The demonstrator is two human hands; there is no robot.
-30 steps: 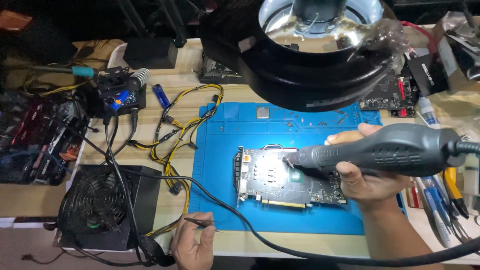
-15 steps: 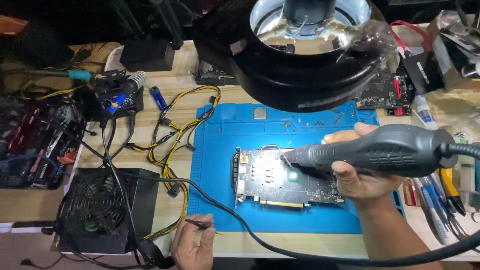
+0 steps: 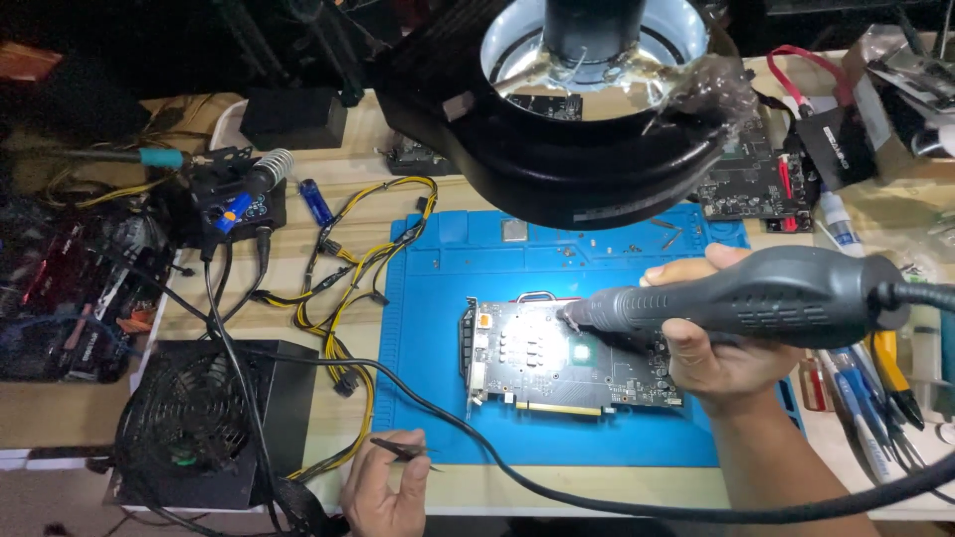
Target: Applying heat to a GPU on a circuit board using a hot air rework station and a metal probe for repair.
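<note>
Against the frame from a second ago, little has changed: my right hand [image 3: 721,348] still grips the grey hot-air handpiece [image 3: 756,296], its nozzle still over the circuit board [image 3: 567,358], and my left hand [image 3: 383,487] stays at the desk's near edge. The view has tilted up slightly, so the board sits a touch lower in frame.

The handpiece lies nearly horizontal, its long axis running from 3 o'clock to 9 o'clock, with the nozzle tip pointing toward 9 o'clock and a little downward, just above the board's upper middle. Its black cable [image 3: 597,497] leaves the rear at 3 o'clock and loops along the near edge. My right fingers are closed fully around the handle. My left fingers are pinched shut on thin black tweezers [image 3: 403,452], tips pointing toward 3 o'clock.

The board lies flat at the centre of a blue work mat [image 3: 428,338], long axis left to right, gold edge connector toward 6 o'clock. The mat rests on a pale wooden desk [image 3: 328,249]. At 12 o'clock a black ring-lamp magnifier [image 3: 557,129] overhangs the mat. At 9 o'clock yellow-and-black wires [image 3: 348,268] trail to a black power supply with fan [image 3: 199,428] at 8 o'clock. A soldering iron stand [image 3: 234,194] sits at 10 o'clock; hand tools [image 3: 875,398] lie at 3 o'clock.
</note>
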